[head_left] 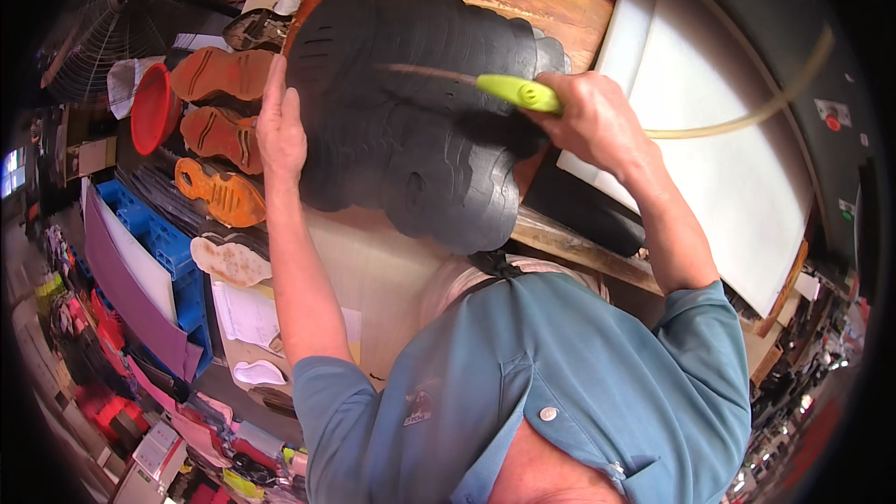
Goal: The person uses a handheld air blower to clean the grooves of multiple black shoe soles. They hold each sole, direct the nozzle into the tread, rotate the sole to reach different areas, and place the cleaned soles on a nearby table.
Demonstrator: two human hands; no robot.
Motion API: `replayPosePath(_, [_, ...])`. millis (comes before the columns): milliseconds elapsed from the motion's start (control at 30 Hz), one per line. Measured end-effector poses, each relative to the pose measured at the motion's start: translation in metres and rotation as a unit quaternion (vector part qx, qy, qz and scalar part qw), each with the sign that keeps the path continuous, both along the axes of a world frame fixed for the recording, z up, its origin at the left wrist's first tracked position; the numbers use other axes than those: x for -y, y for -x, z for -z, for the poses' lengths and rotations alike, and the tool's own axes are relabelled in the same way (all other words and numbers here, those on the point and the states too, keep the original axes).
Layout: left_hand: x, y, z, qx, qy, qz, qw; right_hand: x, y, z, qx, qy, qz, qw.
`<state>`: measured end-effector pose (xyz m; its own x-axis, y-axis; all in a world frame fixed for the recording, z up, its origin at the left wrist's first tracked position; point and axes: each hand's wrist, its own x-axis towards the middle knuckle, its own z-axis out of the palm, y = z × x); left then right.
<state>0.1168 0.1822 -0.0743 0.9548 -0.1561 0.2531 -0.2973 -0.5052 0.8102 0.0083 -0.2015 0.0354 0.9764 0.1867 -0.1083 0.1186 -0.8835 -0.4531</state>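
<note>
The right hand [593,117] is closed around a green-handled brush [518,91], its blurred bristle end lying across the black soles [411,131] just left of the hand. The left hand [280,126] lies flat and open on the soles' left edge, orange soles [219,131] just beyond it.

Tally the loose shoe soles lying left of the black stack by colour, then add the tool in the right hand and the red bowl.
Orange soles: 3
Pale speckled sole: 1
Green-handled tool, held in the right hand: 1
Red bowl: 1
Total: 6
</note>
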Motion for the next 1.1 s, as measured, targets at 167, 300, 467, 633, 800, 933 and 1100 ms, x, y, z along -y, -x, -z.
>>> replayPosePath(167, [0.015, -0.001, -0.002, 0.012, -0.112, -0.048, 0.992, 0.008, -0.011, 0.013, -0.026, 0.003, -0.024, 0.999])
replayPosePath(300, [0.021, 0.003, -0.009, 0.016, -0.165, -0.043, 0.985, 0.021, -0.037, 0.015, 0.008, 0.017, 0.078, 0.997])
replayPosePath(467, [0.021, 0.005, -0.016, 0.014, -0.188, -0.033, 0.982, 0.042, -0.038, 0.005, 0.010, 0.020, 0.035, 0.999])
replayPosePath(633, [0.018, 0.007, -0.021, 0.012, -0.139, 0.001, 0.990, 0.038, -0.027, 0.005, 0.030, -0.011, -0.021, 0.999])
replayPosePath(800, [0.015, 0.010, -0.024, 0.022, -0.139, 0.027, 0.990, 0.034, -0.047, 0.003, 0.005, -0.001, -0.001, 1.000])
replayPosePath(933, [0.016, 0.007, -0.022, 0.005, -0.105, 0.006, 0.994, 0.036, -0.052, -0.001, -0.031, 0.025, 0.035, 0.999])
replayPosePath(1100, [0.026, 0.005, -0.018, 0.017, -0.130, -0.065, 0.989, 0.048, -0.035, 0.002, -0.021, 0.024, -0.046, 0.998])
